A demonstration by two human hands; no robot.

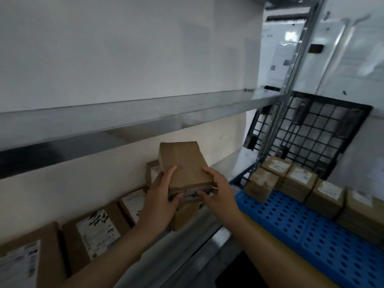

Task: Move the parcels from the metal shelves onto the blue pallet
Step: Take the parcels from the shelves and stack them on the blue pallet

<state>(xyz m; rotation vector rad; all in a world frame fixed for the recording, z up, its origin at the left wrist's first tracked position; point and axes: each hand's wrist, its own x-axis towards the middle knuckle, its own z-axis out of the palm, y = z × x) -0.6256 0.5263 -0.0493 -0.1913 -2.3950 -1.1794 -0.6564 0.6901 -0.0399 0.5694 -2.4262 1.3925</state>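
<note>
Both hands grip a brown cardboard parcel (184, 165) held tilted above the lower metal shelf (187, 244). My left hand (161, 201) clasps its left side, and my right hand (220, 193) holds its right side and labelled front end. Several more labelled parcels (97, 231) lean in a row on that shelf, to the left of and below the held one. The blue perforated pallet (301, 223) lies to the right, carrying several brown parcels (299, 179) along its far edge.
An upper metal shelf (124, 123) runs across just above the held parcel. A metal upright (291, 80) stands at the shelf's right end. A black wire grid (311, 132) leans against the white wall behind the pallet.
</note>
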